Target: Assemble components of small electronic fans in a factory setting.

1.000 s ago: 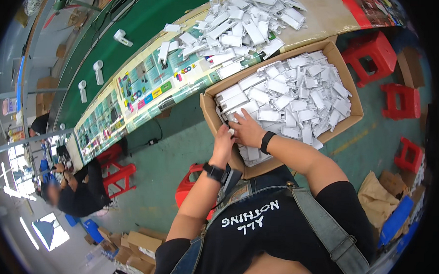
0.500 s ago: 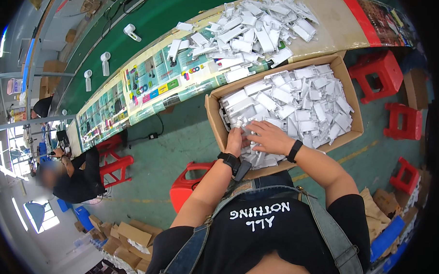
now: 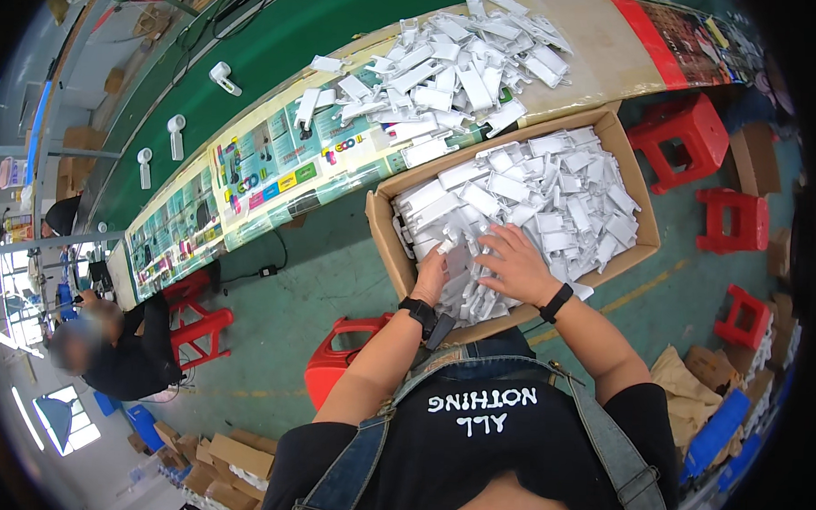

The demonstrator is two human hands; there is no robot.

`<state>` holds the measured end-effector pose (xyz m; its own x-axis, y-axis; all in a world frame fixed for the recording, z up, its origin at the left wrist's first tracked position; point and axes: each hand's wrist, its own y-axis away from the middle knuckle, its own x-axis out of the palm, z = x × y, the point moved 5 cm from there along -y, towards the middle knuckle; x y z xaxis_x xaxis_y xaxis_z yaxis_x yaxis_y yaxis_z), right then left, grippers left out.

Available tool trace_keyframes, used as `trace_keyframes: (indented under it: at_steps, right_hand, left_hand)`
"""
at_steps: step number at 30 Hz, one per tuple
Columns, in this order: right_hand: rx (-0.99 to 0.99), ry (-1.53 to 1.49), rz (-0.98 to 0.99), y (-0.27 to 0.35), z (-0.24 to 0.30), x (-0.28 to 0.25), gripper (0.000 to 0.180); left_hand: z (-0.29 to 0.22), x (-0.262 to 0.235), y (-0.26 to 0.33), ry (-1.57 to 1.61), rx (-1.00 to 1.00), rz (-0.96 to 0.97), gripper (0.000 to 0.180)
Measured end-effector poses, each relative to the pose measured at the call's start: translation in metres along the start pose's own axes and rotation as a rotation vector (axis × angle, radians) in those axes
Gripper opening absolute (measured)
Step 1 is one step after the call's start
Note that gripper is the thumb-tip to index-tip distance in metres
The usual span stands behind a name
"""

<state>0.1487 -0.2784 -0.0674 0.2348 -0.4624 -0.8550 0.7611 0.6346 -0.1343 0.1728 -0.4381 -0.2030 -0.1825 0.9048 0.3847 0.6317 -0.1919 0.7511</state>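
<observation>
I observe one person standing against the near side of an open cardboard box point(image 3: 384, 241), both bare hands inside its rim. The box is loaded with white plastic parts point(image 3: 554, 188), flat and oblong, lying at mixed angles.

The left hand point(image 3: 431, 276) is at the box's left wall, fingers bent. A small white piece point(image 3: 445, 247) shows at its fingertips; whether it is gripped or merely touched, I cannot tell. The right hand point(image 3: 518, 266) is over the near middle of the box, palm down, fingers parted and grasping nothing that I can see. Contact with the parts beneath cannot be confirmed. A black band is noted on each wrist.

Just beyond the far wall of the box runs a work table point(image 3: 604, 55), bearing a loose heap point(image 3: 464, 64) of similar white parts. Farther out, beyond the box to the left, a green belt point(image 3: 285, 39) carries white handled devices point(image 3: 176, 137), spaced apart. Red stools point(image 3: 684, 143) stand to the right of the box; another red stool point(image 3: 332, 365) is near its left corner. A seated co-worker point(image 3: 126, 358) is well off to the box's left.
</observation>
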Motion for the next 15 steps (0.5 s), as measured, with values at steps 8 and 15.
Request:
trace_keyframes:
  at_steps: [8,15]
  right_hand:
    - [-0.018,-0.043,-0.018,0.002,0.002,0.000,0.027]
    - [0.014,-0.084,-0.053,0.011,0.006,0.002,0.022]
  left_hand:
    - [-0.010,0.005,-0.030,-0.502,0.189,-0.130,0.049]
    - [-0.026,0.003,-0.031,-0.202,-0.420,-0.097,0.034]
